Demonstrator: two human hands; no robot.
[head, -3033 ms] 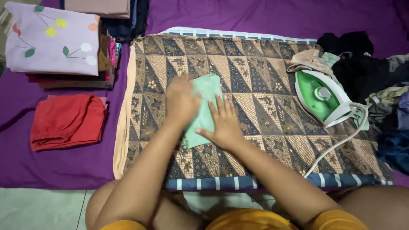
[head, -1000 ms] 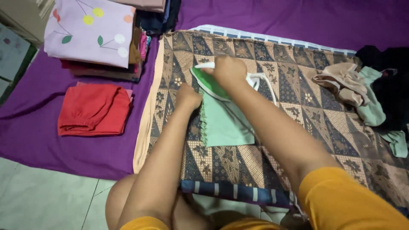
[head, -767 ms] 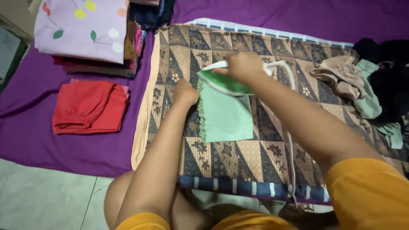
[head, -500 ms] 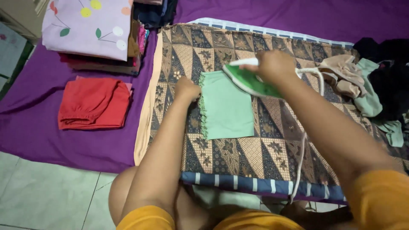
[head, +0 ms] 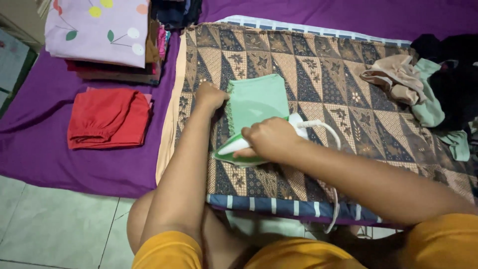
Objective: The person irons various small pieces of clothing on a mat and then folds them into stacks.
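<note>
Your right hand (head: 269, 139) grips the green iron (head: 239, 149) on the green cloth's (head: 256, 99) near edge, left hand (head: 209, 95) pinning its corner; crumpled clothes (head: 398, 77) wait beyond.

I see a mint green cloth (head: 259, 97) under a green and white iron (head: 244, 149), on a brown batik mat (head: 338, 74) with triangles and flowers, edged in blue and white stripes. The sheet (head: 50, 144) is purple, the folded garment (head: 107, 118) red, and the top folded fabric (head: 99, 30) lilac with cherries.
</note>
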